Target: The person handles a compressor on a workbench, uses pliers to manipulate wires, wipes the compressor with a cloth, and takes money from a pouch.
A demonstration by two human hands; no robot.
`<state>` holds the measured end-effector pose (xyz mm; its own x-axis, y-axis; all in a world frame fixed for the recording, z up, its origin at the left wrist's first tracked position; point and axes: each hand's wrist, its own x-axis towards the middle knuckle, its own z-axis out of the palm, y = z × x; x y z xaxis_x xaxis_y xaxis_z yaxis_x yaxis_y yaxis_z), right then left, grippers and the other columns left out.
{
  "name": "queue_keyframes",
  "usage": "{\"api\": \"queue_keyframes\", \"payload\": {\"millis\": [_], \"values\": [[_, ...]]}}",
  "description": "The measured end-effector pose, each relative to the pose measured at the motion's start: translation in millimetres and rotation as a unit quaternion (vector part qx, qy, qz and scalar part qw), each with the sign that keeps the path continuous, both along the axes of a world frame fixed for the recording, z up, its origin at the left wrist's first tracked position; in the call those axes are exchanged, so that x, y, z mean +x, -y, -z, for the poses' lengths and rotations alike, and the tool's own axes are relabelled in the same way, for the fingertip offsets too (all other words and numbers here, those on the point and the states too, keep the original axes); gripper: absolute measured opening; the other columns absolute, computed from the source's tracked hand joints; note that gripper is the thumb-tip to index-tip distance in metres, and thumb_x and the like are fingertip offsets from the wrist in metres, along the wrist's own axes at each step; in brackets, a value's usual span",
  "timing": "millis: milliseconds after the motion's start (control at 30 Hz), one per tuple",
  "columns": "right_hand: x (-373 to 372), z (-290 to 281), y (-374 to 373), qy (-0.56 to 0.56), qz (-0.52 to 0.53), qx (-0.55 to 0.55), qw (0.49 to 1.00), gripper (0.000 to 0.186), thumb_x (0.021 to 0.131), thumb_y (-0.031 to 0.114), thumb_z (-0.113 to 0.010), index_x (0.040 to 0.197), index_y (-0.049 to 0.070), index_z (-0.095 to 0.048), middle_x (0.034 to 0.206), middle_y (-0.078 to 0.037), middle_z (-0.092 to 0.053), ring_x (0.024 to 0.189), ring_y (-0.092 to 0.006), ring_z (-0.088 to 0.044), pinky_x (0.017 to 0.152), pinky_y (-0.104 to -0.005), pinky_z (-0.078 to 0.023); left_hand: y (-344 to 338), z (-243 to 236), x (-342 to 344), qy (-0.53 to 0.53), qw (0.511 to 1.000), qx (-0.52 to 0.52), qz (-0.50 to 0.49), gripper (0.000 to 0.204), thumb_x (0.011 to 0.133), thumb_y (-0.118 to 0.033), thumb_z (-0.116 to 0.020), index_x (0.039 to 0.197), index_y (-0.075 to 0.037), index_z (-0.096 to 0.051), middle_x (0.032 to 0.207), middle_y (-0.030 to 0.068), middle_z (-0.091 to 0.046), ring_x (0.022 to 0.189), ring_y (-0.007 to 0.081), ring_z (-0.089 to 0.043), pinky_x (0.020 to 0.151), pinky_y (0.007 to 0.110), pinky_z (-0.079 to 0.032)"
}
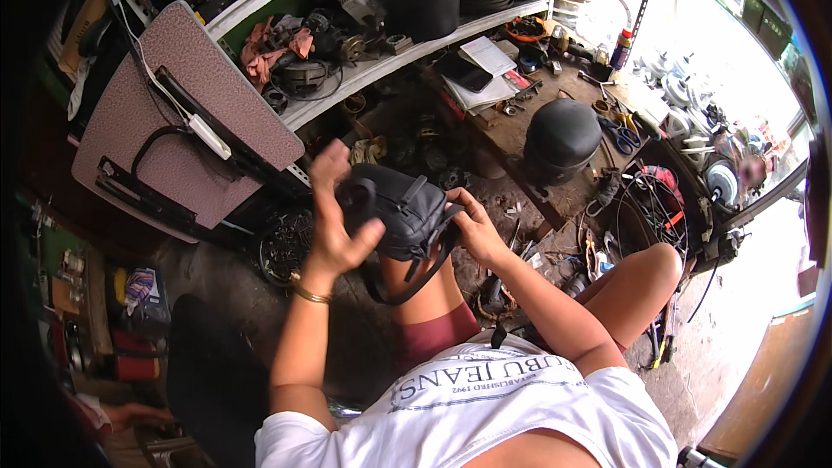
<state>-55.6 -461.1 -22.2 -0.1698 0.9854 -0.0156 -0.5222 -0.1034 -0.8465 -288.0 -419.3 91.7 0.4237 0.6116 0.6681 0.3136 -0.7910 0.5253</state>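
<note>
A small black zippered bag [399,208] with a carry handle is held up over my bent knee. At its right end my right hand [475,224] grips the bag near where the strap joins. From there the black strap [420,284] hangs in a loop below the bag. On the other side my left hand [336,221] is raised beside the bag's left end, thumb and fingers spread. A dark strap or flap sits close to that palm; whether it touches the hand I cannot tell. The bag's underside is partly hidden.
A wooden bench [568,87] carries a black round-topped stool or canister [563,134], a phone [464,72], papers and yellow-handled scissors [622,134]. Shelves [373,65] of parts stand ahead. A speckled tabletop [199,104] leans left. Another person's hand [139,416] shows lower left.
</note>
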Motion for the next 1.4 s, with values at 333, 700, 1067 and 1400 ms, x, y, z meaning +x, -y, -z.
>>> {"api": "queue_keyframes", "payload": {"millis": [333,700,1067,1400], "values": [[5,-16,8,-0.112,-0.048,-0.067,0.99,0.02,0.103,0.02,-0.042,0.115,0.007,-0.051,0.077,-0.014,-0.062,0.058,-0.0271,-0.065,0.055,-0.0343,-0.055,21,-4,19,-0.214,0.958,0.19,0.025,0.031,0.086,-0.055,-0.067,0.109,-0.035,-0.075,0.139,0.0045,-0.054,0.14,0.0367,-0.037,0.117,0.063,-0.014],[2,-9,49,-0.085,-0.124,-0.177,0.973,0.038,0.104,0.037,-0.039,0.112,0.004,-0.053,0.079,-0.015,-0.068,0.064,-0.0259,-0.067,0.054,-0.0353,-0.056,29,-30,62,-0.306,0.921,0.228,0.083,0.024,0.072,-0.041,-0.079,0.091,-0.027,-0.075,0.118,-0.0046,-0.064,0.125,0.0227,-0.052,0.112,0.065,-0.024],[17,-34,34,0.316,0.061,0.281,0.904,0.082,0.066,0.011,-0.085,0.138,0.001,-0.046,0.141,-0.018,-0.049,0.134,-0.0321,-0.048,0.107,-0.0431,-0.042,40,-23,73,-0.291,0.921,0.256,0.034,0.018,0.074,-0.034,-0.078,0.09,-0.029,-0.072,0.121,-0.0047,-0.057,0.129,0.0213,-0.046,0.107,0.051,-0.025],[12,-24,25,0.303,0.086,0.277,0.908,0.062,0.07,0.006,-0.083,0.126,0.002,-0.056,0.126,-0.014,-0.062,0.115,-0.0303,-0.063,0.094,-0.0392,-0.052,36,-7,82,-0.339,0.887,0.31,0.037,0.015,0.074,-0.028,-0.071,0.089,-0.027,-0.069,0.117,-0.0065,-0.058,0.131,0.0213,-0.047,0.102,0.054,-0.033]]}}
